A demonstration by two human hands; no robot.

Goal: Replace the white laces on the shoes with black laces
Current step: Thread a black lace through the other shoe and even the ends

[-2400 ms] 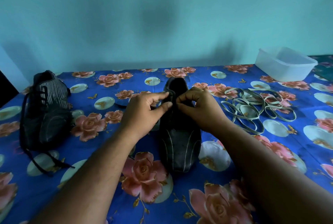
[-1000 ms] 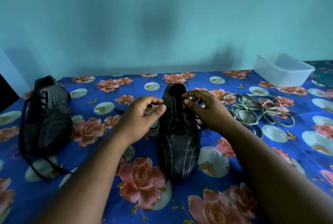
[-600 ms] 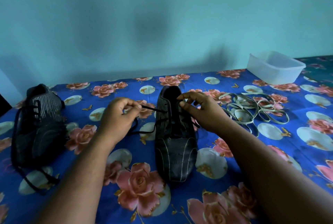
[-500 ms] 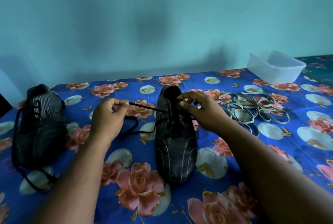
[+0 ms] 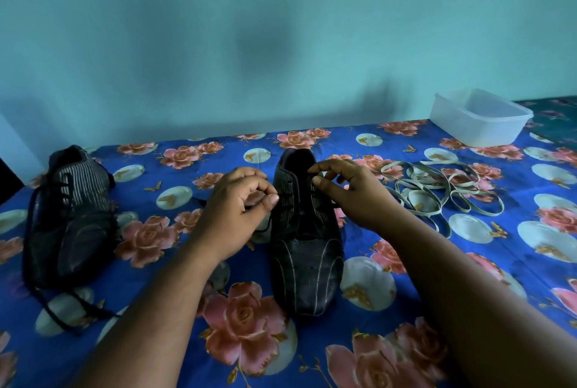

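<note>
A black shoe (image 5: 307,250) with thin pale stripes lies in the middle of the flowered cloth, toe toward me. My left hand (image 5: 234,212) is at its left side, thumb and fingers pinching a black lace (image 5: 265,226) that trails down beside the shoe. At the top right eyelets my right hand (image 5: 349,194) pinches the shoe's edge or the lace there; which one is unclear. A second black shoe (image 5: 70,215) lies at the far left, black lace threaded, its ends trailing toward me. The white laces (image 5: 437,194) lie in a loose heap to the right.
A clear plastic tub (image 5: 480,117) stands at the back right near the wall. The table is covered with a blue cloth (image 5: 175,265) printed with pink roses. A turquoise wall rises right behind the table.
My left hand, which had pulled the black lace out to the left, has come back to the shoe's left side. My right hand has stayed at the top eyelets.
</note>
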